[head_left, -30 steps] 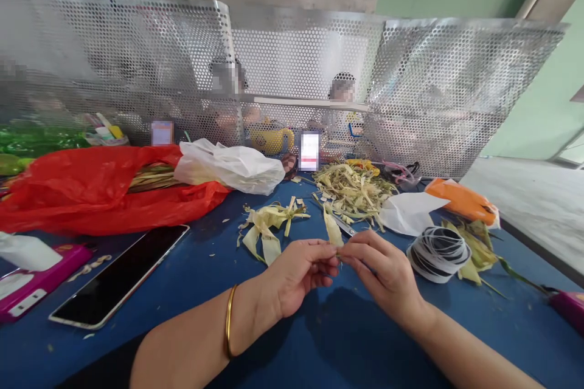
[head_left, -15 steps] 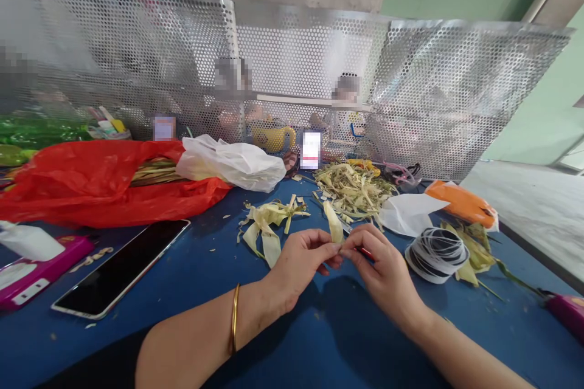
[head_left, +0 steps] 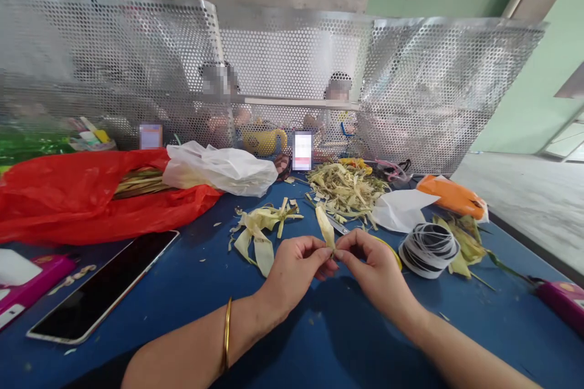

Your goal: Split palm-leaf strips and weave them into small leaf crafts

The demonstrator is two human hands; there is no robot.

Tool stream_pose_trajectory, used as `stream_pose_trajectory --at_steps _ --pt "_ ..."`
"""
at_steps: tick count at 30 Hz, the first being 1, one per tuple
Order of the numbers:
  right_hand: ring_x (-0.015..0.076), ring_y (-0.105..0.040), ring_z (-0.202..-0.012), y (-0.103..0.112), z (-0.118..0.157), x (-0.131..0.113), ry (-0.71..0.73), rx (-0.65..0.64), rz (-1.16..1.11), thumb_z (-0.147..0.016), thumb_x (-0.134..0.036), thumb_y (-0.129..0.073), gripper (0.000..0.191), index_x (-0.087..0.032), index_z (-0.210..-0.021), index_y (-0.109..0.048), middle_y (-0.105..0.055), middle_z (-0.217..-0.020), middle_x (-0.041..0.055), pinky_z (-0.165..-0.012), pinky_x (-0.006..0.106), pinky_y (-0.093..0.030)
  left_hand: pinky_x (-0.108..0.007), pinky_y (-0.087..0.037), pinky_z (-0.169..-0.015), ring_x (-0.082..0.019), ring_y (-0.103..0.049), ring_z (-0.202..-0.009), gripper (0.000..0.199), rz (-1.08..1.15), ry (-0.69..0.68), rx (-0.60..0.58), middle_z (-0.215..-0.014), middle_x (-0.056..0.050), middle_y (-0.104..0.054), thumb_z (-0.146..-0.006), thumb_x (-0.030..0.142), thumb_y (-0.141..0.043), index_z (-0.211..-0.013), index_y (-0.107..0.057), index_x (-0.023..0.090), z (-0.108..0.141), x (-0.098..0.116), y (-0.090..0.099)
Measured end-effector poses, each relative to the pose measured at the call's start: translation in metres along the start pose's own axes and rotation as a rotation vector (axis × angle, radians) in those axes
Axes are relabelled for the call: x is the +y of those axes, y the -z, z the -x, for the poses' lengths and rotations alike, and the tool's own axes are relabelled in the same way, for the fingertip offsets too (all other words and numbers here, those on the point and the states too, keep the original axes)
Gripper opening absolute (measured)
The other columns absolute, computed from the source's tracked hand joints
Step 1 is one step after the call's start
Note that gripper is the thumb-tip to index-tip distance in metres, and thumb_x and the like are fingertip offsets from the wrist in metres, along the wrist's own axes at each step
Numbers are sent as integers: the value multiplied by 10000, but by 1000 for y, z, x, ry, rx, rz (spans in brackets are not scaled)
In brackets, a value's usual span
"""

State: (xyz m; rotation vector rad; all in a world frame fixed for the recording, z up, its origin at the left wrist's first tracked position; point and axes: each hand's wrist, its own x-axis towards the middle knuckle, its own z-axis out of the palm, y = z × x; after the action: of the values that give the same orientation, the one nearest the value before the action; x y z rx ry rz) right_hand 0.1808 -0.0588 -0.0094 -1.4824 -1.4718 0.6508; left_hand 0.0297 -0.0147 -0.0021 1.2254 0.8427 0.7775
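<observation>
A pale, folded piece of dried corn husk [head_left: 325, 225] stands upright, its lower end pinched between my fingertips. My left hand [head_left: 294, 264] grips it from the left with thumb and forefinger, the other fingers curled beneath. At the same lower end, the closed thumb and forefinger of my right hand [head_left: 371, 261] meet the left fingertips; exactly where they press is partly hidden. Behind the right hand lie scissors [head_left: 340, 228], their yellow handle partly covered by it. Loose husk pieces [head_left: 260, 231] lie beyond my left hand.
A heap of husk scraps [head_left: 347, 188] lies farther back. To the right are a spool of white cord [head_left: 429, 249] and an orange packet [head_left: 451, 197]. At left lie a phone [head_left: 104, 285] and a red plastic bag [head_left: 59, 194]. A perforated metal screen [head_left: 292, 48] stands behind, people beyond it.
The whole view has shifted, with most things now farther left. Both hands keep their pinch at the husk's lower end. More of the scissors' yellow handle shows beside my right hand.
</observation>
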Motion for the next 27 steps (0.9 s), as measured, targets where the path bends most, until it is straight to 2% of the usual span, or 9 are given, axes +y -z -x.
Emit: stream_pose_trajectory --at_steps 6,10,14,17,18,20,23,25,27 --pt "121 -481 -581 -2 -1 1 -42 50 -72 -757 -228 -596 77 -202 -723 -533 -541 -631 -41 -542 243 -380 -245 -470 -617 -136 -607 -606 187 33 30 -5 -635 -23 -678 -712 334 -704 -715 -658 153 1 -1 -2" --pt "110 -507 -603 -2 -2 -2 -54 39 -223 -693 -177 -617 122 -203 -761 -520 -548 -679 -46 -553 230 -402 -227 -452 -595 -119 -575 -577 215 -7 13 24 -573 15 -632 -652 301 -762 -647 -595 165 1 -3 -3" --pt "113 -554 -605 1 -4 -6 -218 -39 -505 -660 -239 -720 272 -196 -807 -495 -565 -670 -46 -588 235 -450 -230 -452 -590 -120 -579 -572 211 -18 -2 -21 -594 -13 -653 -736 337 -690 -660 -609 157 0 -3 -1" --pt "110 -562 -590 2 -4 -7 -293 -103 -591 -679 -277 -740 314 -198 -837 -481 -560 -659 -49 -596 235 -453 -220 -426 -561 -109 -566 -551 233 37 36 -83 -591 -14 -641 -756 348 -670 -645 -599 155 -1 -2 2" --pt "112 -563 -596 2 -4 -6 -265 -115 -573 -703 -287 -728 299 -201 -847 -481 -559 -664 -48 -601 237 -456 -215 -414 -550 -106 -560 -547 236 61 57 -95 -588 -12 -632 -755 347 -669 -639 -598 154 -1 -2 3" --pt "121 -566 -632 3 -3 -5 -117 -99 -439 -768 -281 -683 230 -211 -889 -500 -560 -695 -39 -622 246 -467 -207 -389 -529 -97 -542 -536 240 109 95 -99 -576 -6 -611 -751 340 -666 -620 -594 153 -2 -1 4" --pt "144 -585 -766 5 -1 -3 241 -40 -56 -862 -205 -584 127 -230 -983 -558 -593 -838 8 -707 266 -478 -203 -361 -513 -88 -508 -518 245 167 139 -85 -551 1 -582 -740 330 -661 -589 -582 154 -1 1 5" --pt "160 -593 -867 8 0 -2 443 -32 169 -903 -158 -515 163 -240 -1019 -595 -594 -949 45 -763 277 -478 -203 -353 -513 -87 -497 -518 245 189 154 -82 -542 2 -571 -732 326 -657 -576 -577 155 -1 4 5" --pt "165 -598 -902 10 0 -1 556 -29 274 -923 -140 -476 201 -244 -1015 -621 -583 -979 60 -764 271 -486 -203 -351 -517 -88 -495 -526 240 194 158 -82 -545 1 -569 -725 326 -655 -576 -580 154 0 6 5"
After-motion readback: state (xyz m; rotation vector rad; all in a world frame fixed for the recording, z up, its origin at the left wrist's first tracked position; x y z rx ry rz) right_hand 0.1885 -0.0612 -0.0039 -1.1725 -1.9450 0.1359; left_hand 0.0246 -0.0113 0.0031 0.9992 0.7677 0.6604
